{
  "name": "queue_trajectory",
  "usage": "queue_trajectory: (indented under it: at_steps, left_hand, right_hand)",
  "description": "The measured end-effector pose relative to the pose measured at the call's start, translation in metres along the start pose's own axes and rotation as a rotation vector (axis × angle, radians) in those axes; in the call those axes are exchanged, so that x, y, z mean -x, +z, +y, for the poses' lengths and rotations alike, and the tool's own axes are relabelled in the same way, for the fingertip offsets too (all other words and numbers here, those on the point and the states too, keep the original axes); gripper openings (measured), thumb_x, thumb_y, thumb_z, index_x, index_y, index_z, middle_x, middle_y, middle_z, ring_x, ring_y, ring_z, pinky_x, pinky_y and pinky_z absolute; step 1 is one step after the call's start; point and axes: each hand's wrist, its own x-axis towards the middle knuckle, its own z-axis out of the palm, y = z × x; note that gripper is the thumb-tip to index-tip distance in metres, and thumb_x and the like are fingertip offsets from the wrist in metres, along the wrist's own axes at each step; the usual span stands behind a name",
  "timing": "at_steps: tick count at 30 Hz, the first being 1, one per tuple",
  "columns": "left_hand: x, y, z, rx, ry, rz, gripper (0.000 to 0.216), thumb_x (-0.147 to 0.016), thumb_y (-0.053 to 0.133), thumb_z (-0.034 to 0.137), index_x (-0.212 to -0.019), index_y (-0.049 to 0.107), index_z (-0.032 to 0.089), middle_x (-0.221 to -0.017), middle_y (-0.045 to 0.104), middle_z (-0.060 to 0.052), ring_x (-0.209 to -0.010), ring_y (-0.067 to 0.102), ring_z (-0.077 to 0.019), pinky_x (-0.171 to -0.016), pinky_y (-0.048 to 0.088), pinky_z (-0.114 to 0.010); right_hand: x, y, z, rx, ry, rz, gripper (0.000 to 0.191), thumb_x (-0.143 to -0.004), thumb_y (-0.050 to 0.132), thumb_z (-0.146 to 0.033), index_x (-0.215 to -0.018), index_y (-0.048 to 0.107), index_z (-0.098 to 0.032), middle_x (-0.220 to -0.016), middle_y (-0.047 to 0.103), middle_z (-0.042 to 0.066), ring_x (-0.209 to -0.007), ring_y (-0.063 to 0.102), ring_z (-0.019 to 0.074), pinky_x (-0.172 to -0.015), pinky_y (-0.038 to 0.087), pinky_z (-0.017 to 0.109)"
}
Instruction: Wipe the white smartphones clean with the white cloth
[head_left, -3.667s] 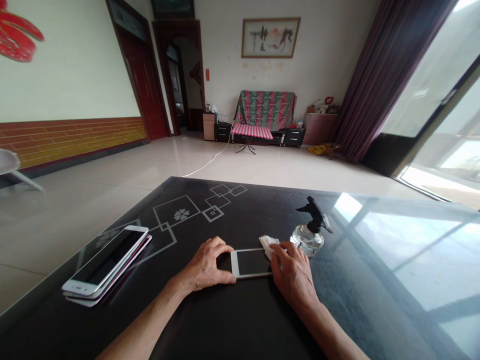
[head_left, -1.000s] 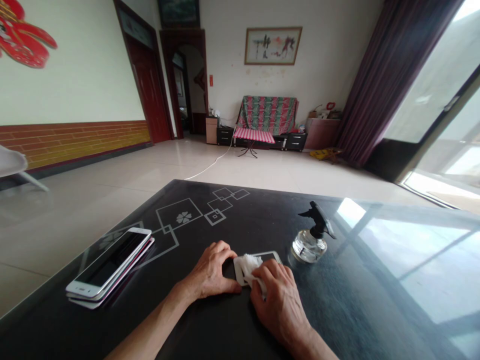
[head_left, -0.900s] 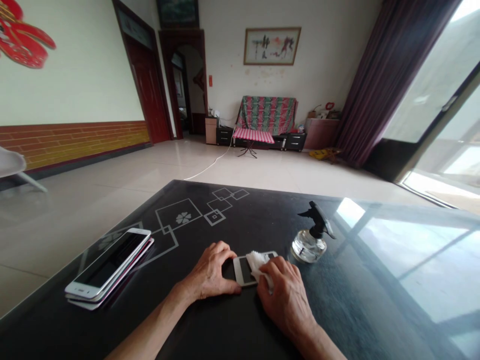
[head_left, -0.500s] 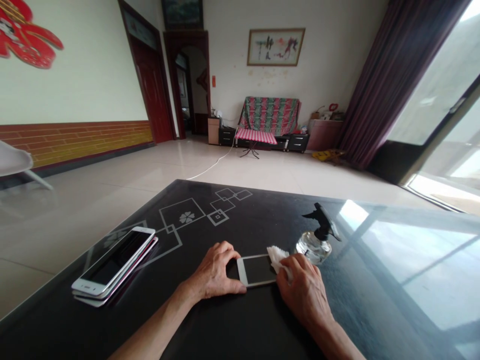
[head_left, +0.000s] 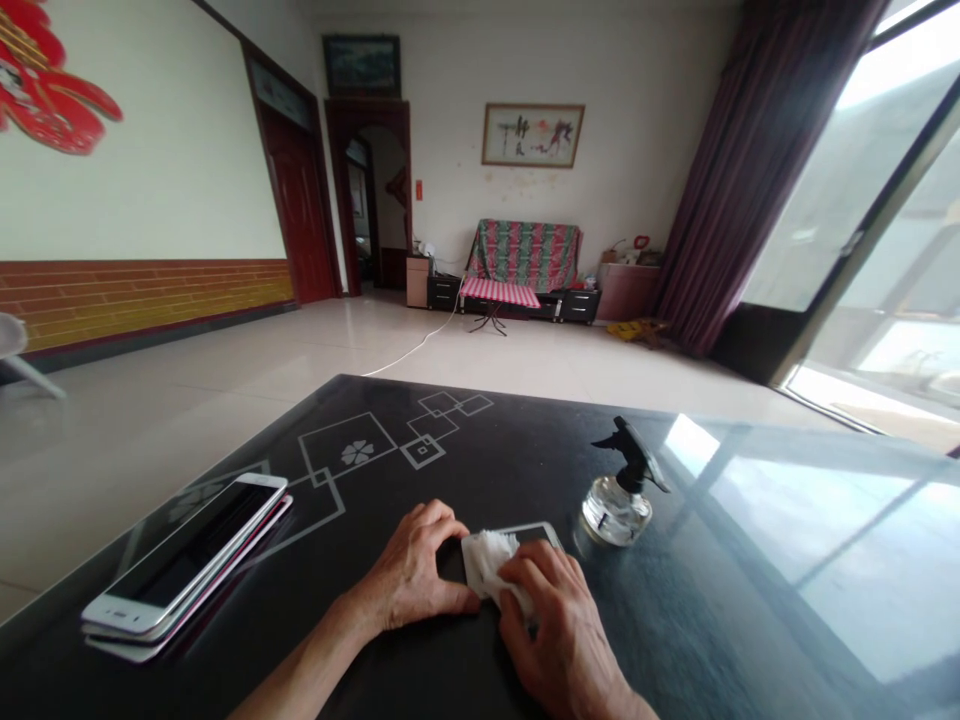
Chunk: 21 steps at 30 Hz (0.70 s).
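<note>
A white smartphone (head_left: 546, 532) lies flat on the black table, its screen mostly hidden under my right hand and a tissue. My left hand (head_left: 420, 565) grips the phone's left end between thumb and fingers. Bunched under the fingers of my right hand (head_left: 559, 625) is a white tissue (head_left: 487, 560), pressed on the left part of the screen. Beyond my right hand stands a clear spray bottle (head_left: 616, 512) with a black trigger head, upright and untouched.
A stack of smartphones (head_left: 187, 560) lies at the left of the glossy table (head_left: 375, 540), near its edge. Farther off are a small table with a red-striped top (head_left: 499, 292), a white cable (head_left: 416, 347) on the floor and a purple curtain (head_left: 705, 180).
My right hand has slid the tissue leftward across the phone, from its right end to its left end. My left hand still holds the phone. The camera view has tilted up slightly.
</note>
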Motion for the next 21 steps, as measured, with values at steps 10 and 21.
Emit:
queue_trajectory:
  at_steps: [10, 21]
  left_hand:
    - [-0.002, -0.001, -0.001, 0.008, 0.013, -0.007, 0.053, -0.053, 0.082, 0.042, -0.099, 0.064, 0.025, -0.101, 0.054, -0.002, -0.097, 0.052, -0.0242, -0.087, 0.042, -0.035]
    - [-0.001, 0.001, -0.003, 0.007, 0.027, 0.007, 0.054, -0.052, 0.081, 0.046, -0.099, 0.066, 0.026, -0.099, 0.054, -0.002, -0.093, 0.052, -0.0235, -0.084, 0.043, -0.035]
  right_hand:
    - [-0.004, 0.002, 0.009, 0.067, 0.066, 0.01, 0.011, -0.075, 0.05, -0.011, -0.079, 0.056, -0.02, -0.083, 0.053, 0.004, -0.079, 0.052, 0.0196, -0.074, 0.043, 0.036]
    - [-0.006, -0.018, 0.041, -0.009, -0.096, -0.108, 0.014, -0.084, 0.047, -0.015, -0.091, 0.055, -0.022, -0.095, 0.056, 0.005, -0.086, 0.056, 0.0177, -0.079, 0.048, 0.033]
